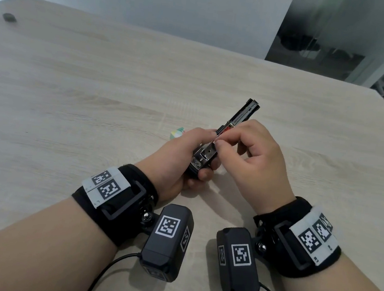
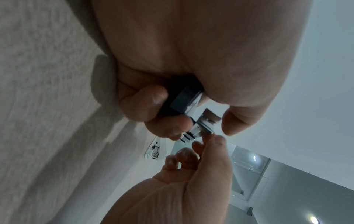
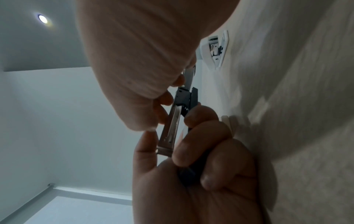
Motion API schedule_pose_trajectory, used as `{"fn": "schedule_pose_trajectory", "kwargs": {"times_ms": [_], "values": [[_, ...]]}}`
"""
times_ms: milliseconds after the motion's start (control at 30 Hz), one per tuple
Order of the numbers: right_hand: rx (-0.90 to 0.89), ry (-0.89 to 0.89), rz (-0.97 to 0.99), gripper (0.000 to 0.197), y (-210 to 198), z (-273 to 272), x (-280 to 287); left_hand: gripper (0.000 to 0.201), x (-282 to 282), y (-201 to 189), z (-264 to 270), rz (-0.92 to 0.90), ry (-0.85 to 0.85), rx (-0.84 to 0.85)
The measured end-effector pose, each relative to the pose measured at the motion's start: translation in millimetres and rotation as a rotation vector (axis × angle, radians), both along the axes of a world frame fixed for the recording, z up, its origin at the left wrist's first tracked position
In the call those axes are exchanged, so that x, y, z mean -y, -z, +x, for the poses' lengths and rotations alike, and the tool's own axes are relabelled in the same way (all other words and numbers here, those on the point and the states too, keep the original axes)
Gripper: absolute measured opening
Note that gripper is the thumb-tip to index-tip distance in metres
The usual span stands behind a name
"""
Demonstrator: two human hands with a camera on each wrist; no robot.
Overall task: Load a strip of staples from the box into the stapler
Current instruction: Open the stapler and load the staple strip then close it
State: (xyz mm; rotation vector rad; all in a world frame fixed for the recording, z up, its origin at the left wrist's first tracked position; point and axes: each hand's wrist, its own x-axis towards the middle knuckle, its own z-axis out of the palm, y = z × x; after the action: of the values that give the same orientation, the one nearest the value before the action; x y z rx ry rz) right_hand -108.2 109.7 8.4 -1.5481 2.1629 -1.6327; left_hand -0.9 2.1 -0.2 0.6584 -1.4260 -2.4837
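**Stapler held open over table, both hands engaged at the magazine**

A small dark object (image 1: 9, 17) is lying on the wooden table (image 1: 98, 75) well beyond and to the left of the left hand.

A small box with a green-and-yellow end (image 1: 177, 133) is sitting on the table just beyond the left hand's knuckles, partly hidden by that hand. Whether it is open cannot be told from the head view.

The left hand (image 1: 179, 160) is curling its fingers around the black base of the stapler (image 1: 202, 158), with the thumb lying along the near side. It is holding the stapler above the table with the cover swung up and away, pointing forward and to the right. The metal magazine channel (image 3: 169, 128) is lying exposed between the two hands.

The right hand (image 1: 256, 157) is sitting just to the right of the stapler, with thumb and forefinger pinched together at the top of the channel. A thin silvery piece is showing at the fingertips (image 2: 214, 141), but the pictures are too blurred to confirm it as a staple strip. The other fingers of this hand are curling loosely into the palm.

A white fitting (image 2: 155, 150) is showing in both wrist views on the pale surface behind the hands; its nature cannot be told.
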Motion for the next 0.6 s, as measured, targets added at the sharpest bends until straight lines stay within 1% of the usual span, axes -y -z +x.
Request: {"fn": "schedule_pose_trajectory", "kwargs": {"times_ms": [33, 100, 133, 267, 333, 433, 533, 600], "values": [[0.004, -0.02, 0.019, 0.007, -0.8, 1.7, -0.3, 0.049, -0.4, -0.7, -0.1, 0.005, -0.014, 0.007], [0.015, -0.053, 0.051, 0.006, -2.0, 3.7, -1.3, 0.064, -0.6, -1.1, 0.0, 0.008, -0.049, 0.011], [0.02, -0.059, 0.064, 0.006, -2.4, 3.9, -1.8, 0.067, -0.8, -1.2, 0.3, 0.008, -0.059, 0.01], [0.047, -0.025, 0.122, 0.013, -2.8, 4.6, -0.2, 0.068, -1.1, -1.7, 1.3, 0.005, -0.06, 0.006], [0.063, -0.003, 0.145, 0.011, -4.1, 5.5, 0.8, 0.063, -1.1, -1.6, 1.4, 0.006, -0.055, -0.002], [0.082, 0.005, 0.156, 0.008, -4.7, 6.5, 1.4, 0.049, -1.4, -1.7, 2.1, 0.003, -0.05, -0.007], [0.11, -0.005, 0.142, 0.005, -4.4, 8.6, 1.6, 0.046, -2.0, -1.1, 2.7, 0.001, -0.052, -0.02], [0.145, -0.013, 0.135, 0.008, -4.0, 9.6, 2.3, 0.045, -1.9, -0.8, 2.7, -0.002, -0.055, -0.026]]}}
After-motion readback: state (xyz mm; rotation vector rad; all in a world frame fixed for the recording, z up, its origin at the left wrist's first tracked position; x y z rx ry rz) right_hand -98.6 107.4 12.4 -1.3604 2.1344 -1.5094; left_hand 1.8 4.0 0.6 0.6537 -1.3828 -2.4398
